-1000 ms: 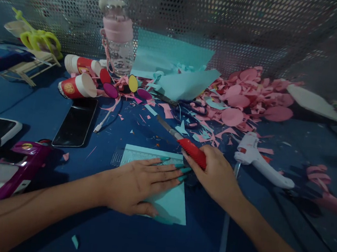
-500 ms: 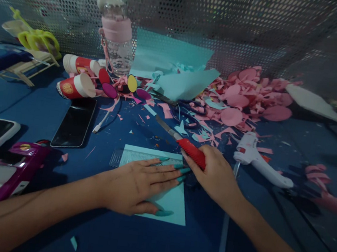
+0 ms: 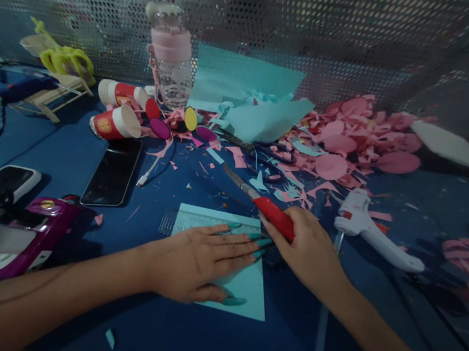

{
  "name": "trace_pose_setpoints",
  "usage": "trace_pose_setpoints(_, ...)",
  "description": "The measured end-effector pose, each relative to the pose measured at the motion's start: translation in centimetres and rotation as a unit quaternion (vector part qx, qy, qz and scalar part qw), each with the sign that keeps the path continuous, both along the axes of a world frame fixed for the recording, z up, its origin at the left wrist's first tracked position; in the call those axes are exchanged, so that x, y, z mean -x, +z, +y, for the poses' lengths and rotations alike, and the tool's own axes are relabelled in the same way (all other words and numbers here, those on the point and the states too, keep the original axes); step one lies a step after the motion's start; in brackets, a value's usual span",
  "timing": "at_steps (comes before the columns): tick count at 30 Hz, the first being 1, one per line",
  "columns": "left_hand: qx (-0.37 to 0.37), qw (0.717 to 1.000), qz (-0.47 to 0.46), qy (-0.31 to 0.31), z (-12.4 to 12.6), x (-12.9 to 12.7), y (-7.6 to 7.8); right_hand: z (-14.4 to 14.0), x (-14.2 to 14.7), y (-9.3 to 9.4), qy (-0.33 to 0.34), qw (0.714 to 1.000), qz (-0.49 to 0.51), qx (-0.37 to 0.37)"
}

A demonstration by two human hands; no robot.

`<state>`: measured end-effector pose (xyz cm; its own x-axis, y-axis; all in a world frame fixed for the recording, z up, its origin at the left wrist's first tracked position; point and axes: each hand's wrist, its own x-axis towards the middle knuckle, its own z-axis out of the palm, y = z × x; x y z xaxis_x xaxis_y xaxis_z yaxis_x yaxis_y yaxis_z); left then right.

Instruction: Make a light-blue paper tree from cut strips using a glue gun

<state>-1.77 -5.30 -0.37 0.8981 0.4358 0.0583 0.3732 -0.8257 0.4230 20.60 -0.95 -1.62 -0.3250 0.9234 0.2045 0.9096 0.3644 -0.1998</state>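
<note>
My left hand (image 3: 196, 261) lies flat, fingers stretched out, across a clear ruler (image 3: 168, 222) and a light turquoise sheet of paper (image 3: 249, 291). The ruler runs along the sheet's far edge, mostly beneath the fingers. In my right hand (image 3: 313, 256) is a red utility knife (image 3: 275, 218), its blade out and pointing away to the upper left. The knife sits just past the left fingertips, and its blade appears apart from the sheet. Long turquoise nails partly cover the paper's right side.
Behind are pink paper scraps (image 3: 338, 144), turquoise sheets (image 3: 261, 119), dark-handled scissors (image 3: 266, 170) and a water bottle (image 3: 171, 63). A white glue gun (image 3: 375, 232) lies right. Leftward are a black phone (image 3: 113, 174), red paper cups (image 3: 112, 122) and a purple device (image 3: 39, 233).
The view has shifted slightly, so everything appears a little farther right. Both hands, the knife and the sheet keep nearly the same places relative to each other.
</note>
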Motion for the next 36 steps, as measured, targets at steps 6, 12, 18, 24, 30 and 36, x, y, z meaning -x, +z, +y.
trace_pose_setpoints(6, -0.003, 1.0, 0.006, -0.001, 0.03, 0.01, 0.07, -0.04, 0.01, 0.14, -0.002, 1.0, 0.0, 0.01)
trace_pose_setpoints(12, -0.004, 1.0, -0.002, -0.001, 0.01, 0.03, 0.06, -0.02, -0.02, 0.12, -0.003, 1.0, -0.001, 0.004)
trace_pose_setpoints(18, -0.002, 1.0, 0.018, -0.005, 0.03, -0.02, 0.17, -0.08, -0.03, 0.06, -0.009, 1.0, 0.001, 0.011)
trace_pose_setpoints(24, 0.004, 1.0, 0.01, -0.001, 0.05, -0.05, 0.17, -0.08, -0.01, 0.09, -0.005, 1.0, 0.002, 0.014)
trace_pose_setpoints(30, -0.006, 1.0, 0.005, 0.002, -0.11, -0.06, 0.01, -0.12, -0.04, 0.17, -0.007, 1.0, 0.001, 0.018)
trace_pose_setpoints(36, -0.019, 1.0, 0.005, 0.003, -0.23, 0.01, -0.1, -0.09, 0.05, 0.21, -0.001, 1.0, 0.001, 0.015)
